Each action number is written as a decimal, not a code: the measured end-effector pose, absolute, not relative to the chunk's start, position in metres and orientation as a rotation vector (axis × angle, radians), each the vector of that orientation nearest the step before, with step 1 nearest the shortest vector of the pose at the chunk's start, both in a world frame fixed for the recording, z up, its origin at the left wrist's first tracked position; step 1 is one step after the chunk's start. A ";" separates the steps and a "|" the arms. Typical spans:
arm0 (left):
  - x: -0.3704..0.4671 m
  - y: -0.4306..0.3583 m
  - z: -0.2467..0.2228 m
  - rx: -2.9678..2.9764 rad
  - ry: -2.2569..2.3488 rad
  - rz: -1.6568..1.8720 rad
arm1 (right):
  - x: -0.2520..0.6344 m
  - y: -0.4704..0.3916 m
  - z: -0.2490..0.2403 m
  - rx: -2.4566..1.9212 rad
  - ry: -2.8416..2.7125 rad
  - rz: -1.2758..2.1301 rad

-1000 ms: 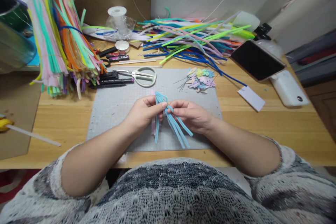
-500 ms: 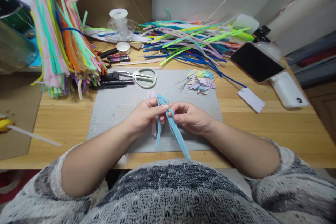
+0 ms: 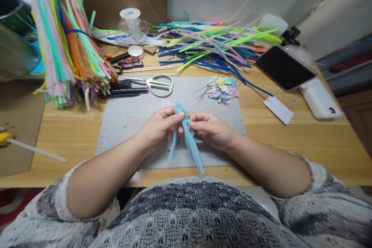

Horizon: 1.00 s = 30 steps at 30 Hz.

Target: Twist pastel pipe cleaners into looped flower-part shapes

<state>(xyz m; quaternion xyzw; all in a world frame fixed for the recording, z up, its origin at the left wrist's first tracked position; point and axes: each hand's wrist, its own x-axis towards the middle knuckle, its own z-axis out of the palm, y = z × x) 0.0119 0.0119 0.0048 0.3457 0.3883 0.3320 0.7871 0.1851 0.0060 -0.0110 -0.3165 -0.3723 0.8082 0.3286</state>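
**Blue stems pulled together, loose strand tucked in at the pinch**

So, a bit of a change in the last second. The long ends of the blue stems (image 3: 191,143) were splayed out toward the right, with one strand sticking off by itself. Now they've been drawn into one narrow tail that hangs down over the near edge of the mat (image 3: 128,112). The little loop that was seen half a second ago by the right fingertips has been pulled in closer as well. Judging by that, a strand is being wrapped or tied around the bunch, and it's probably been snugged up a little, though the crossing itself can't be made out.

As for where it all sits: the bunch is clamped by the left hand (image 3: 157,126), thumb laid over the front just below the folded top, which pokes up above the fingers. One end is left dangling apart from the tail, on the left side. On the right edge of the bunch, just below the thumb's tip, a strand seems to be pinched by the right hand (image 3: 213,130), thumb against forefinger. Whatever is gripped behind those fingers is hidden.

Some pink stems (image 3: 169,142) are partly covered by the left hand. The scissors (image 3: 148,81) have been left farther back, touched by neither hand.
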 end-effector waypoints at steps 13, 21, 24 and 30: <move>0.013 0.010 0.001 1.119 0.989 0.758 | 0.183 0.005 -0.008 -1.007 -0.872 2.155; 0.015 0.004 0.005 1.317 1.032 0.761 | 0.187 0.008 -0.011 -1.012 -0.838 2.237; 0.015 0.004 0.004 1.335 1.051 0.750 | 0.187 0.009 -0.011 -0.993 -0.851 2.246; 0.013 0.008 0.003 1.093 1.061 0.847 | 0.188 0.009 -0.007 -0.868 -0.858 2.236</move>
